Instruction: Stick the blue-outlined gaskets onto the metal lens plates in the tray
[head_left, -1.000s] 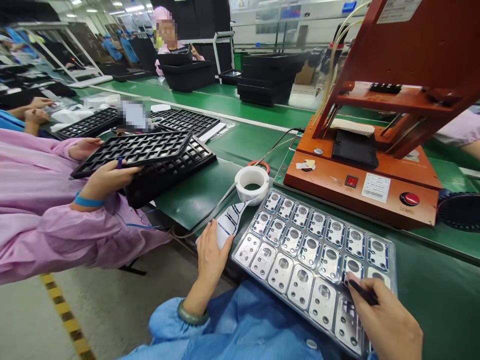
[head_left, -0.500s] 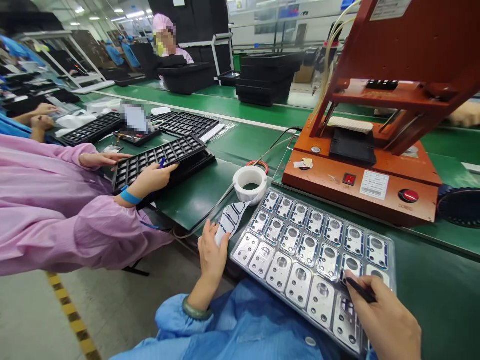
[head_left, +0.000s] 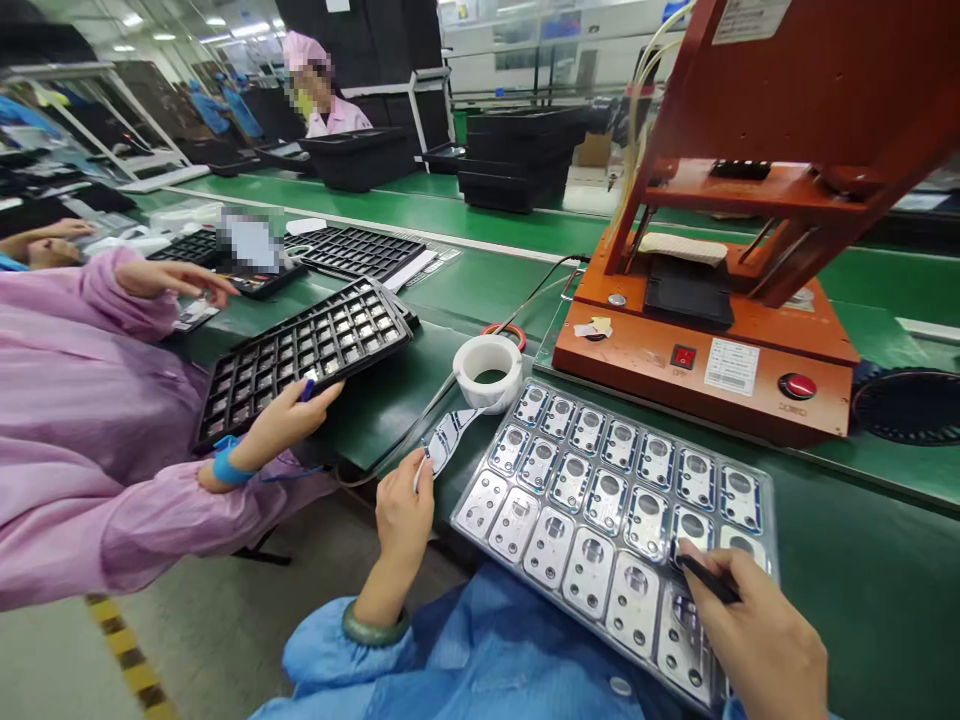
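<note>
Along the green workbench [head_left: 862, 600], below an orange press [head_left: 705, 370], a clear tray of metal plates [head_left: 517, 583] fills the lower right. The right hand [head_left: 757, 640] clenches black tweezers [head_left: 709, 579], angled up-left at the tray's far corner — the left hand [head_left: 401, 525] pinches a label strip [head_left: 450, 440] stretching up-right toward a tape roll [head_left: 487, 372].

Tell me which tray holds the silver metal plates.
The clear plastic tray under the right hand; the co-worker's black tray has a grid of small pockets instead.
</note>
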